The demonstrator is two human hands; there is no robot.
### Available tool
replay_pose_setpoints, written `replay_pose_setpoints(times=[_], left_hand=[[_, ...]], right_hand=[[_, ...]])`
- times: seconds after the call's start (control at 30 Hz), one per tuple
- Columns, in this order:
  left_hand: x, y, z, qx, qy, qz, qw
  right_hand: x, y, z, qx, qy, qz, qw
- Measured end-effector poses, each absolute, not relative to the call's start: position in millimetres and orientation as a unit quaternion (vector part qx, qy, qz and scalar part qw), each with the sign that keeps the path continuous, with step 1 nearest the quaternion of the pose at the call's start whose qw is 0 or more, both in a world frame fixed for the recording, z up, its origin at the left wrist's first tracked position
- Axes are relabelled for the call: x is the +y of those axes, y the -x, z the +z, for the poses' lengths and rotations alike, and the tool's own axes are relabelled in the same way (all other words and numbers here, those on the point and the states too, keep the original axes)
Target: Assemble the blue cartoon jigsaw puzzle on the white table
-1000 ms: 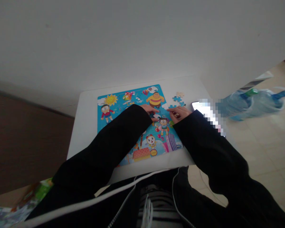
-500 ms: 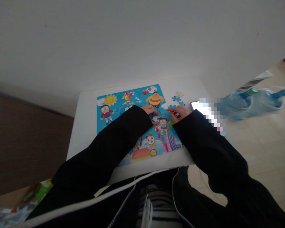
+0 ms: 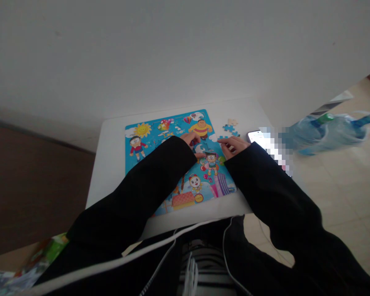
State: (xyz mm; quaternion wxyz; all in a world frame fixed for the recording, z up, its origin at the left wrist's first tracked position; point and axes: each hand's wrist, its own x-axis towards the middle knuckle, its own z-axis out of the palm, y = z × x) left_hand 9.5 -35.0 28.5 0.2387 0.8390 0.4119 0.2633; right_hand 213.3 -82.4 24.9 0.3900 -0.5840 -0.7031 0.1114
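A blue cartoon jigsaw puzzle (image 3: 185, 198) lies on a small white table, most of its picture put together. Over its middle is my left hand (image 3: 191, 140), palm down, with the fingers bent and the thumb held apart below them; no piece shows in it. At the puzzle's right edge, my right hand (image 3: 232, 146) has its fingers drawn together, the tips by a white cloud in the picture. Whether a piece is between them cannot be made out. Loose puzzle pieces (image 3: 230, 128) lie just beyond the right hand. My left sleeve hides part of the puzzle.
The white table (image 3: 111, 139) stands against a grey wall (image 3: 172, 53). A phone (image 3: 255, 135) with a lit, partly blurred screen lies by my right sleeve. Plastic-wrapped bottles (image 3: 329, 131) are on the tiled floor at right. A white cord (image 3: 111, 265) crosses my front.
My left hand has shifted slightly up and left, its fingers drawn back and its thumb now showing apart. The right hand has barely moved.
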Motion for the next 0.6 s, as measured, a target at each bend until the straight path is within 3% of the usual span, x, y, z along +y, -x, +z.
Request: replay_pose_setpoints(times=[0.3,0.6], left_hand=[[-27.3,-8.0,16.0,0.448,-0.806,0.316,0.224],[-25.6,-4.8,21.8,0.428,-0.824,0.269,0.255]], right_hand=[[-84.2,-214.6,33.7,-0.675,0.6,0.132,0.409],[-86.4,-215.6,37.6,-0.672,0.602,0.131,0.41]])
